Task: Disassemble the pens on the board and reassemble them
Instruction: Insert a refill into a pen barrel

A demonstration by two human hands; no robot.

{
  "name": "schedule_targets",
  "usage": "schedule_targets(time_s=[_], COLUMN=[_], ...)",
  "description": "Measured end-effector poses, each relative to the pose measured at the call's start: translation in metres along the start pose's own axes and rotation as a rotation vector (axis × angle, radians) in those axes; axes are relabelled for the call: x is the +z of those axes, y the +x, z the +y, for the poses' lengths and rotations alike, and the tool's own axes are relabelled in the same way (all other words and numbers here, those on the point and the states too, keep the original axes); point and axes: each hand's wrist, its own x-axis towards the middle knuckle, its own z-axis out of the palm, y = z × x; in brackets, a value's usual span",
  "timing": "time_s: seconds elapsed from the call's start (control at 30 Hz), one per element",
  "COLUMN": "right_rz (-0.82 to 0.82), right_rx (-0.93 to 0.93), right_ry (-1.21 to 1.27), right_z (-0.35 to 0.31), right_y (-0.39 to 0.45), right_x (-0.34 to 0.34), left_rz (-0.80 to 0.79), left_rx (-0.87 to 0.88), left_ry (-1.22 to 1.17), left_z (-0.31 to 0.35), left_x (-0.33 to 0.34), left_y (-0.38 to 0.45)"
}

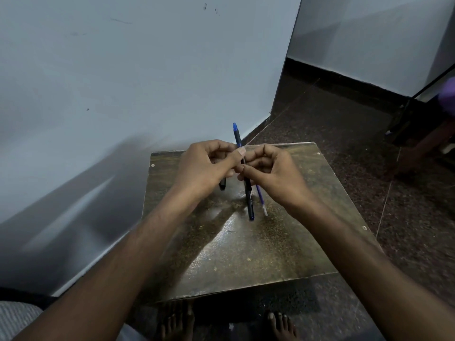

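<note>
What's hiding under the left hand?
A black pen piece pokes out below the left hand, over the board. Its other end is covered, so what it is stays unclear.

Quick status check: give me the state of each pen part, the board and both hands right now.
Pen: held upright-tilted above the board, pinched by both hands, blue tip up.
Second pen: lying on the board, whole or not cannot be told.
Refill: out of its barrel, lying beside the second pen.
Black piece: on the board, mostly hidden by the left hand.
Left hand: gripping the pen.
Right hand: gripping the pen.
Board: flat, glossy.
</note>
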Motion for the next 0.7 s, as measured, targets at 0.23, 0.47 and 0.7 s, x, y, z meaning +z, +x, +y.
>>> schedule_targets(time_s=[0.23,0.47,0.7], right_rz=[0.008,0.006,0.195], right_rx=[0.005,0.111,0.135], right_ry=[-0.068,0.208,0.117], right_z=[-0.001,-0.002,-0.009], right_y=[-0.007,-0.013,-0.028], right_x=[0.009,0.016,0.022], left_rz=[0.154,0.110,0.030], left_rx=[-0.027,0.009,-0.034], left_ry=[-0.172,-0.103,-0.121], left_z=[0.001,-0.002,-0.009], left_x=[-0.002,0.002,0.009], left_y=[0.006,0.007,0.006])
